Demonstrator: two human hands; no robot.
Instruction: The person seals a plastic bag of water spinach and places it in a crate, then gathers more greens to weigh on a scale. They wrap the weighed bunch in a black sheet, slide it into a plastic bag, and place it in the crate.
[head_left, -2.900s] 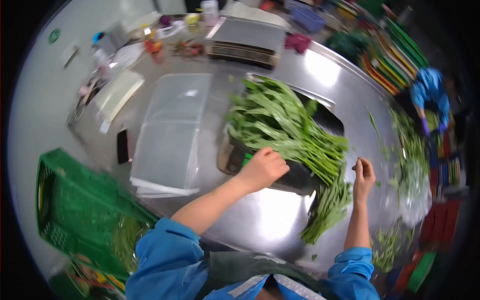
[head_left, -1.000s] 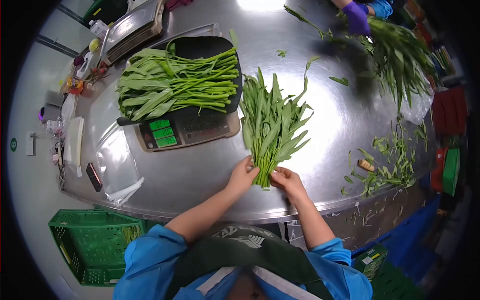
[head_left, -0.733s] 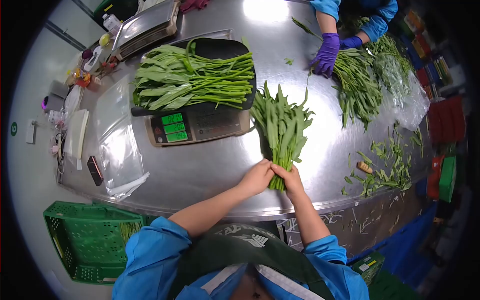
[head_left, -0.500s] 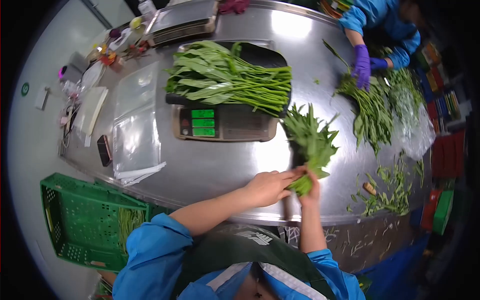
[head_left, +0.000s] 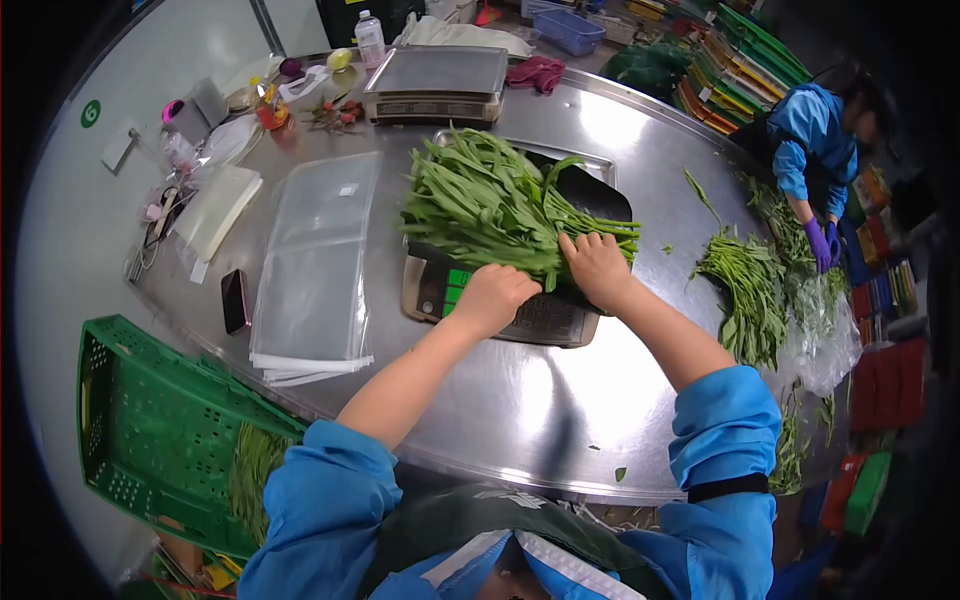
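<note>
A large heap of long-stemmed leafy greens (head_left: 490, 205), looking like water spinach, lies in a black tray (head_left: 592, 190) on the digital scale (head_left: 550, 325). At the front edge of the heap, my left hand (head_left: 493, 299) curls its fingers against the leaves; its fingertips are partly hidden. To its right, my right hand (head_left: 600, 272) is closed over the greens near the stems, its thumb and fingers pressed into them. My two hands are a short way apart, and my left forearm covers part of the scale's green display (head_left: 456, 285).
Clear plastic bags (head_left: 315, 270) and a phone (head_left: 235, 301) lie on the steel table (head_left: 480, 410) at left. More greens (head_left: 750, 300) are piled at right, near a co-worker in purple gloves (head_left: 818, 245). A green crate (head_left: 150, 420) stands lower left; a second scale (head_left: 437, 80) sits behind.
My hands have moved up from the table's front edge to the scale. The small bunch they held is now among the greens there. The co-worker's hands have moved away from the right pile.
</note>
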